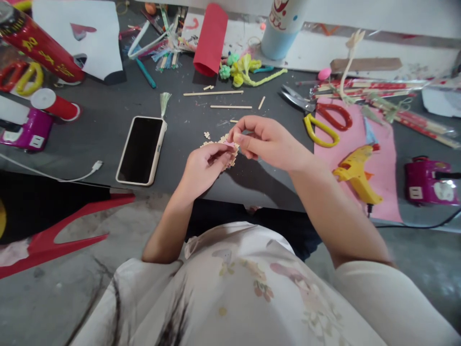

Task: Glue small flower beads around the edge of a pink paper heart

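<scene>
Close to the table's front edge, my left hand grips a small pink piece bordered with short pale wooden bits. Much of that piece is hidden behind my fingers. My right hand is closed in a pinch right at the piece's right edge, and whatever lies between its fingertips is too small to make out. A little heap of cut wooden bits lies just beyond my left hand. Thin wooden sticks rest farther back on the dark table.
A phone lies to the left. On the right, scissors and a yellow glue gun lie on pink paper. Behind are a red paper roll, yellow-green pipe cleaners and a blue-and-white bottle.
</scene>
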{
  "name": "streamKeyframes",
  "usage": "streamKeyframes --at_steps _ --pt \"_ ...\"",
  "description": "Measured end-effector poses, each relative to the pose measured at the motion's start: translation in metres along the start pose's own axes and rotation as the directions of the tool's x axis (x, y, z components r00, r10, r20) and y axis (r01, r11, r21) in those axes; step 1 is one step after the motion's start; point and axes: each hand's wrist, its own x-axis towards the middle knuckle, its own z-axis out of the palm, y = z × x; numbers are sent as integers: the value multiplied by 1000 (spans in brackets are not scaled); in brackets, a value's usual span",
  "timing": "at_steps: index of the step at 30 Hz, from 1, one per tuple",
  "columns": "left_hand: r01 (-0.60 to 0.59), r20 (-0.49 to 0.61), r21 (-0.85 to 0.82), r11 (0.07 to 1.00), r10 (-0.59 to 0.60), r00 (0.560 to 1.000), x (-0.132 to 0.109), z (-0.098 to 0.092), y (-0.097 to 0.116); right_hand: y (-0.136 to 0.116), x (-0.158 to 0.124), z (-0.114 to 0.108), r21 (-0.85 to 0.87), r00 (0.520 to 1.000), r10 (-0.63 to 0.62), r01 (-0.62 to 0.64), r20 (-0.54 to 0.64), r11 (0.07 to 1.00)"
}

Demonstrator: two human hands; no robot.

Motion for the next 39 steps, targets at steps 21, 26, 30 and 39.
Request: streamKeyframes --at_steps 21,26,30,39 --pt "-193 -28 170 966 201 979 24 -12 18 19 1 -1 112 996 20 -29 82 993" --pt "-253 9 9 968 253 968 30 -12 19 18 4 5 184 997 -33 20 69 983" --pt "-271 21 -70 960 273 962 34 -8 16 20 3 6 158 997 -50 39 65 987" --pt "-248 15 -121 961 251 968 44 -11 23 16 -10 -8 -292 998 34 -46 -46 955"
